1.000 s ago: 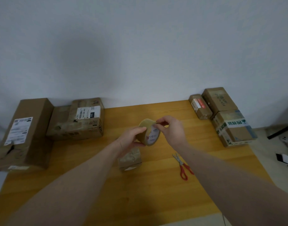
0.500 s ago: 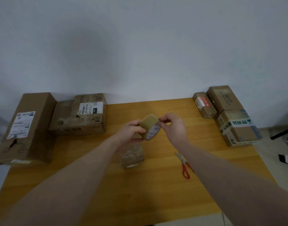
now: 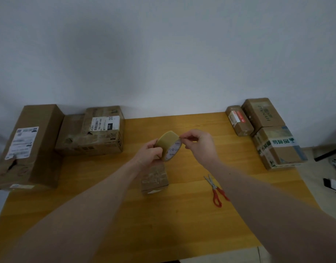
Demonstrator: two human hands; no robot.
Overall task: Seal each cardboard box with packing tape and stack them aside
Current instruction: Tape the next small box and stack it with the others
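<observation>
A roll of tan packing tape [image 3: 168,144] is held above the middle of the wooden table [image 3: 182,224]. My left hand [image 3: 149,152] grips the roll from its left side. My right hand [image 3: 198,144] pinches at the roll's upper right edge with thumb and forefinger. Just below the roll, a small cardboard box [image 3: 154,179] sits on the table, partly hidden by my left wrist.
Red-handled scissors [image 3: 215,190] lie right of the small box. A tall box [image 3: 28,147] and a labelled box [image 3: 95,133] stand at the back left. Three taped boxes [image 3: 266,130] are grouped at the back right. A white wall rises behind the table.
Both hands and the tape roll have stayed close together above the small box; the view shifted slightly, and the roll tilted a little.
</observation>
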